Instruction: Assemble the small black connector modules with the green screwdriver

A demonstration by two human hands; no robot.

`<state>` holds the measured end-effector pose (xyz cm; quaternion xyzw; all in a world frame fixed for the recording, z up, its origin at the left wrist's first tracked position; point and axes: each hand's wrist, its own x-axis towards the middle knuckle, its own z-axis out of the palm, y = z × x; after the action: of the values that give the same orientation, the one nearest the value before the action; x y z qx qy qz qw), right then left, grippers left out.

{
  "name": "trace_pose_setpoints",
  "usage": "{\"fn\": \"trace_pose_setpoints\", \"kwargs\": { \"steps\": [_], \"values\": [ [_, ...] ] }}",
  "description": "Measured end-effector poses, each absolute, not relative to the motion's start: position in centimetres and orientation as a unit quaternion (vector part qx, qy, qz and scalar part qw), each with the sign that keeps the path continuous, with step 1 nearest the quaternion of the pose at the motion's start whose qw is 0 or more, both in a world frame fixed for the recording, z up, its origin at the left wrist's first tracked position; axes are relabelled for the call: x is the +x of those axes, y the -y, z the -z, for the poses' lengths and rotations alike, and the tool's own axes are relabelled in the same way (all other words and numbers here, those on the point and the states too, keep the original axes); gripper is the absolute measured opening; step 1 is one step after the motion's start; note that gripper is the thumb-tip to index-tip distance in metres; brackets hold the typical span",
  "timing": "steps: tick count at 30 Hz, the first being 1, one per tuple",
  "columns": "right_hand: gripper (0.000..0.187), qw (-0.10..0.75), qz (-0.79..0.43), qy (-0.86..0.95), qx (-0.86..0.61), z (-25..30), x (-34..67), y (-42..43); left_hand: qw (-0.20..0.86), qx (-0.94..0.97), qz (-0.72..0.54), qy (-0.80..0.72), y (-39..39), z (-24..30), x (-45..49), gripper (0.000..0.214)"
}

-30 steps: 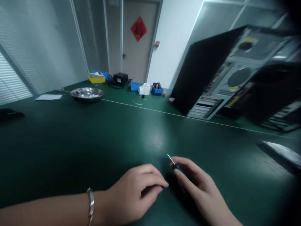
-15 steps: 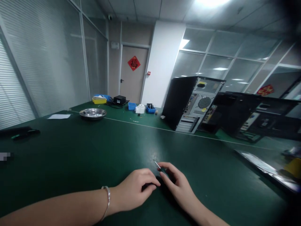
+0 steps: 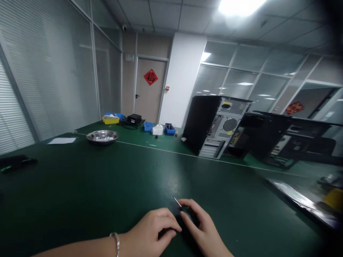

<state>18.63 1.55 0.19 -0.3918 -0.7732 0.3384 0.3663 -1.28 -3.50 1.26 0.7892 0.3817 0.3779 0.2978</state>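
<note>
On the table (image 3: 80, 185), right hand (image 3: 205, 232) pinches a thin tool (image 3: 177, 202); left hand (image 3: 150, 235) curls beside.

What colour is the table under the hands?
Dark green; the flat table top shows best in the head view.

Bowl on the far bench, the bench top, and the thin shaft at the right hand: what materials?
The bowl looks like metal, likely stainless steel: bright, mirror-like rim. The bench top looks like a dark green mat, probably rubber or vinyl: semi-matte with a soft glare patch. The thin shaft looks like polished metal, glinting silver, but is too small to be sure.
</note>
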Motion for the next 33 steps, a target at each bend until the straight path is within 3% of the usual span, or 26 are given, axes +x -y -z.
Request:
{"fn": "trace_pose_setpoints", "kwargs": {
  "steps": [7,13,33],
  "values": [
    [0.026,0.353,-0.362,0.770,-0.389,0.0,19.0,-1.6,0.310,0.787,-0.370,-0.384,3.5,-1.5,-1.3,0.026],
    [0.039,0.388,-0.361,0.754,-0.389,0.9,19.5,-1.8,0.320,0.766,-0.375,-0.413,3.2,-1.5,-1.3,0.025],
    [0.026,0.392,-0.276,0.793,-0.376,1.0,19.2,-2.5,0.322,0.776,-0.392,-0.376,1.2,0.3,-1.5,0.027]
  ]
}}
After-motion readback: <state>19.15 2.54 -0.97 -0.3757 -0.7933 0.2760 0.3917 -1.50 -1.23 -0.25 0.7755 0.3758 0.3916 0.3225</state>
